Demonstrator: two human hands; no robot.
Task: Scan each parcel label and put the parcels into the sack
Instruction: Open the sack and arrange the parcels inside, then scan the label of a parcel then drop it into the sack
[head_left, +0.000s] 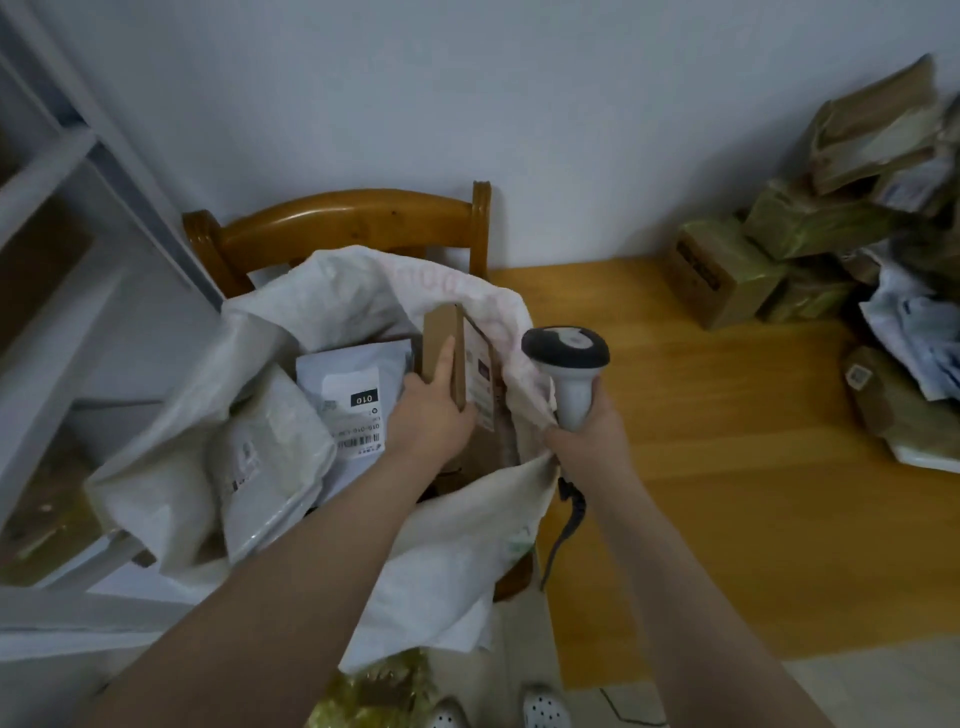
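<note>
A person's left hand (428, 415) grips a flat brown cardboard parcel (440, 345), on edge inside the mouth of the white sack (452, 545) on a chair (353, 218); the right hand (584, 434) is wrapped round the handle of a barcode scanner (569, 358) beside the sack's rim. A white mailer (358, 395) in the sack shows a label reading "010"; brown parcels (810, 234) lie heaped on the table (701, 415)

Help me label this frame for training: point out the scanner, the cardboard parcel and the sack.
scanner (572, 379): head view, on its white handle.
cardboard parcel (439, 332): head view, on its brown side face.
sack (348, 286): head view, on its white back wall.
</note>
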